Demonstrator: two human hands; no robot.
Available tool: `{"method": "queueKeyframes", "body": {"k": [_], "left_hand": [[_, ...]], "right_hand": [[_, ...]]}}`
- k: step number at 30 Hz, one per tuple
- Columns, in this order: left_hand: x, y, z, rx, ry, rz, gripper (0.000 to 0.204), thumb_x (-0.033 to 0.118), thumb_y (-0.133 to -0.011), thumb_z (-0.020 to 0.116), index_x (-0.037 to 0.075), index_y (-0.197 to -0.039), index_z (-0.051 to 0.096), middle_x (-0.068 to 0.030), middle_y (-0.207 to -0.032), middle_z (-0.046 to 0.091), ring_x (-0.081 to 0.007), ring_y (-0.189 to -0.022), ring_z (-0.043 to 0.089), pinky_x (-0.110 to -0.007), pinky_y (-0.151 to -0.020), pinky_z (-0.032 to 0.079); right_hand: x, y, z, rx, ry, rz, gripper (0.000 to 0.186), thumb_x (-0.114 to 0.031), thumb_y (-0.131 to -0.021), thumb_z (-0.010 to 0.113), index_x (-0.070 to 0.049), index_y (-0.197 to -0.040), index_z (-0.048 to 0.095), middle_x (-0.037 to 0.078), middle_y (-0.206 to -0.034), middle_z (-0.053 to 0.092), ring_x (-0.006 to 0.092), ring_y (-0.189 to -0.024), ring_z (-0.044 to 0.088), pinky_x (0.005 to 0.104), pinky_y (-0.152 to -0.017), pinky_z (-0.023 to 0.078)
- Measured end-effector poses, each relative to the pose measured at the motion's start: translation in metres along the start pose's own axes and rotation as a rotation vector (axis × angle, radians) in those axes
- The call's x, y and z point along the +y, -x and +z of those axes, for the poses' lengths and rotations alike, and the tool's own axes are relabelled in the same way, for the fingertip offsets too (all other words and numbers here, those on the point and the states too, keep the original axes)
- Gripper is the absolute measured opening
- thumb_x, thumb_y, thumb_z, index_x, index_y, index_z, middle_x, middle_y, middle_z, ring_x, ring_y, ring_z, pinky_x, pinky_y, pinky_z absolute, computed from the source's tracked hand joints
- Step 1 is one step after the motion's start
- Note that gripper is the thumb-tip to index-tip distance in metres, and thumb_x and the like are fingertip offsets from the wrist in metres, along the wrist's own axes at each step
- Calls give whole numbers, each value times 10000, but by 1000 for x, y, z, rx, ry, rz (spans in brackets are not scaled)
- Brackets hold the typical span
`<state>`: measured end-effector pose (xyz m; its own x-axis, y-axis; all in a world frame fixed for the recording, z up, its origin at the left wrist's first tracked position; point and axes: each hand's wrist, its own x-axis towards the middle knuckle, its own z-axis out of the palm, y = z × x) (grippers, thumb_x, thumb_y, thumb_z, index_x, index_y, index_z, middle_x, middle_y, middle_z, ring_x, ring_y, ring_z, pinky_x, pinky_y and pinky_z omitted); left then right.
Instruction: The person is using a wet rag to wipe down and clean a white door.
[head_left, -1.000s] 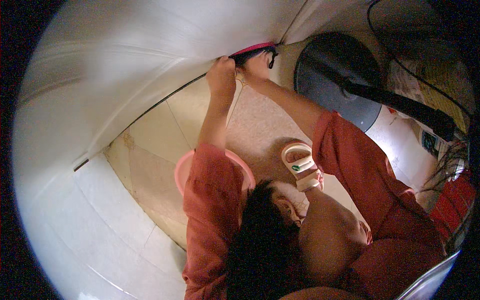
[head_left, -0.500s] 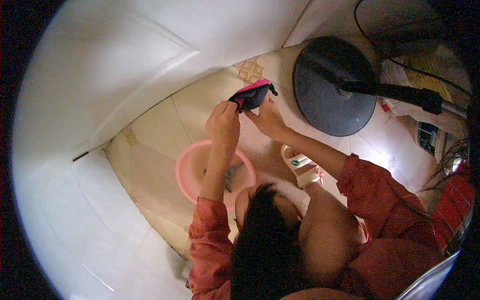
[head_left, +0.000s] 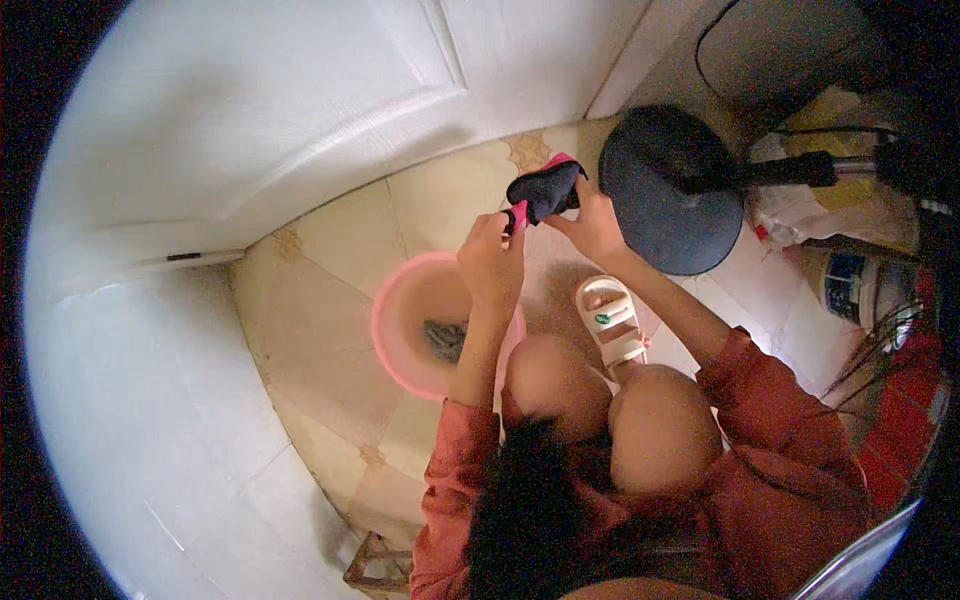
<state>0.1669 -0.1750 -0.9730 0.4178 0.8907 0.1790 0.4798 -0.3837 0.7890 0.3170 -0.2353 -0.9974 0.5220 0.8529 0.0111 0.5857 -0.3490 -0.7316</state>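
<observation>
Both my hands hold a small black and pink cloth item [head_left: 548, 190] out in front of me, above the floor; I cannot make out its exact kind. My left hand [head_left: 490, 262] pinches its pink lower left end. With my right hand [head_left: 597, 228] I grip the other side, thumb and fingers closed on the black fabric. Beneath my left forearm a pink round basin [head_left: 380, 340] stands on the tiles, partly hidden by the arm. A dark grey cloth [head_left: 443, 340] lies inside it.
A round black stand base [head_left: 665, 225] with a pole [head_left: 800, 170] is at the right. Plastic bags [head_left: 845, 150] and a tub [head_left: 845, 285] sit beyond it. White panels [head_left: 300, 110] border the left and far sides. A cream sandal [head_left: 617, 340] is on my foot. A wooden frame [head_left: 375, 565] shows lower left.
My hands and the black and pink item appear farther right in the picture, and the item is turned, showing more black. The view has shifted, so the basin and sandal show more fully.
</observation>
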Motion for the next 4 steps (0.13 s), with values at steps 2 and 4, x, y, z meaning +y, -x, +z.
{"method": "queueKeyframes", "body": {"k": [2, 4], "left_hand": [[7, -3, -12, -8, 46, -12, 110, 96, -771, 668, 32, -802, 584, -126, -799, 611, -272, -673, 624, -362, -584, 483], [18, -11, -26, -20, 19, 22, 130, 133, -778, 672, 38, -839, 607, -135, -801, 612, -261, -665, 629, -352, -586, 488]], "right_hand": [[-9, -4, -14, -20, 5, -48, 505, -223, -666, 783, 37, -1010, 519, 242, -891, 625, 369, -869, 630, 415, -778, 493], [-23, -8, -31, -38, -8, -153, 518, -219, -688, 775, -3, -1091, 532, 221, -910, 639, 357, -905, 635, 396, -823, 488]]}}
